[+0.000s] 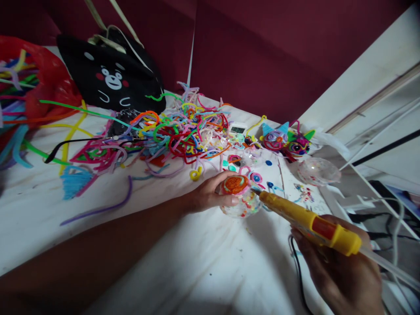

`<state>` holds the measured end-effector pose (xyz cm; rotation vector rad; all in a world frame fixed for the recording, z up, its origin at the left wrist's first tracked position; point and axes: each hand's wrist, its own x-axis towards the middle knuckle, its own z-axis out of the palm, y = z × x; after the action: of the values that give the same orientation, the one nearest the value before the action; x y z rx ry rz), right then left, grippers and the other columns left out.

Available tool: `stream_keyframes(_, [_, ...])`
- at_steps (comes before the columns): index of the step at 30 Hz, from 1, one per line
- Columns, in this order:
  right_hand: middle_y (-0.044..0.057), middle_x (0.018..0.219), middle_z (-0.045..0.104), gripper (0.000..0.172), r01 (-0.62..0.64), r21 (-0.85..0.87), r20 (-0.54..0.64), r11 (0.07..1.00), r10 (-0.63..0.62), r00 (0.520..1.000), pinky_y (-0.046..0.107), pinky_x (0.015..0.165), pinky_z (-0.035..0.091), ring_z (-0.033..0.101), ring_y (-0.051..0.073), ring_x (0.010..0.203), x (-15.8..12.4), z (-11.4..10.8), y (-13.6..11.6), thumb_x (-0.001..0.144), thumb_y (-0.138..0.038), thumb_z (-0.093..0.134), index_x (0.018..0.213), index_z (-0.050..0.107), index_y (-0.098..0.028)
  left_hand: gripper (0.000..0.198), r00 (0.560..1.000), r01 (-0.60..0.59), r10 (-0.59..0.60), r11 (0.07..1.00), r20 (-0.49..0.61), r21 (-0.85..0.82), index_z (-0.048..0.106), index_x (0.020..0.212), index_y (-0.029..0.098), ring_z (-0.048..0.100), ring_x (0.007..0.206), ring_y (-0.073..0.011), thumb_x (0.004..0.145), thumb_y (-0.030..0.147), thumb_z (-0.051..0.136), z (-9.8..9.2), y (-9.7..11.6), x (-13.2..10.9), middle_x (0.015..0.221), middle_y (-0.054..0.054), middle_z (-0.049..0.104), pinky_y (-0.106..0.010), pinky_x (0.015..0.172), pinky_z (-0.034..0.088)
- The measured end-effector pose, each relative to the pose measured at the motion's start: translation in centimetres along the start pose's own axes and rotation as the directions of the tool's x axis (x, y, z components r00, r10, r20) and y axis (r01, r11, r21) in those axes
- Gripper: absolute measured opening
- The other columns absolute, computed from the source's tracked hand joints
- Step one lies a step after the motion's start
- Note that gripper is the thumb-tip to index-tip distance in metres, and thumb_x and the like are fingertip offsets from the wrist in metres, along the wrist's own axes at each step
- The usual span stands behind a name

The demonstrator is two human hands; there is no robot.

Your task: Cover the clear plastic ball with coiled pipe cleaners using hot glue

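- The left hand (pixel 207 193) pinches the orange round (pixel 235 185), thumb on the near side, other fingers partly hidden at the far side. It is over the table (pixel 183 267), right by a clear, spotted bowl (pixel 241 209). I can't tell if the two are stuck together.
- The right hand (pixel 344 271) has its fingers wrapped around the yellow glue gun (pixel 305 218). I can't see if one is squeezing the trigger.
- The tip is very near the thumb, so if the tip is hot, a little slip could burn it.
- Too hard a squeeze might make a big blob of glue and spoil the orange swirl.
- If the pinch gets loose, the round could tip or roll away.
- The black cord (pixel 299 275) might snag and jerk the gun.
- The orange round's swirly face looks mostly up. It is roundish, so I see no clear long way.
- The gun's long way slants from low right to upper left, nose toward the round's right edge. I can't tell if they touch.
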<state>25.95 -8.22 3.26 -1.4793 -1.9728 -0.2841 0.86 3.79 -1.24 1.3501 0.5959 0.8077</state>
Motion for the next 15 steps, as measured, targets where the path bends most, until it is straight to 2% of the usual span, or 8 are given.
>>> stream_keyframes(5, [0.010, 0.108, 0.059, 0.020, -0.086, 0.079, 0.035, 0.993, 0.084, 0.996, 0.038, 0.076, 0.056, 0.066, 0.025, 0.091, -0.7, 0.1, 0.6, 0.089, -0.027, 0.062, 0.108, 0.059, -0.022, 0.066, 1.000, 0.001, -0.001, 1.000, 0.000, -0.015, 0.050, 0.127, 0.016, 0.054, 0.119, -0.0291, 0.069, 0.033, 0.074, 0.0, -0.1, 0.1, 0.124, -0.010, 0.060, -0.038, 0.099, 0.042])
stream_keyframes(10, [0.008, 0.106, 0.062, 0.020, -0.083, 0.094, 0.039, 0.992, 0.080, 0.996, 0.036, 0.074, 0.057, 0.067, 0.025, 0.090, -1.2, -0.1, 0.9, 0.087, -0.023, 0.064, 0.106, 0.061, -0.022, 0.066, 1.000, 0.000, 0.000, 1.000, 0.002, -0.011, 0.050, 0.126, 0.016, 0.055, 0.117, -0.0288, 0.068, 0.033, 0.074, 0.0, -0.1, 0.2, 0.122, -0.010, 0.060, -0.038, 0.098, 0.042])
stream_keyframes(15, [0.006, 0.109, 0.061, 0.021, -0.059, 0.077, 0.060, 0.995, 0.054, 0.997, 0.041, 0.082, 0.054, 0.066, 0.026, 0.095, -1.5, -0.3, 1.3, 0.087, -0.023, 0.065, 0.107, 0.061, -0.026, 0.064, 1.000, -0.006, 0.006, 1.000, 0.000, -0.004, 0.051, 0.126, 0.017, 0.056, 0.115, -0.0288, 0.069, 0.033, 0.074, 0.0, 0.0, 0.1, 0.120, -0.010, 0.061, -0.038, 0.097, 0.043])
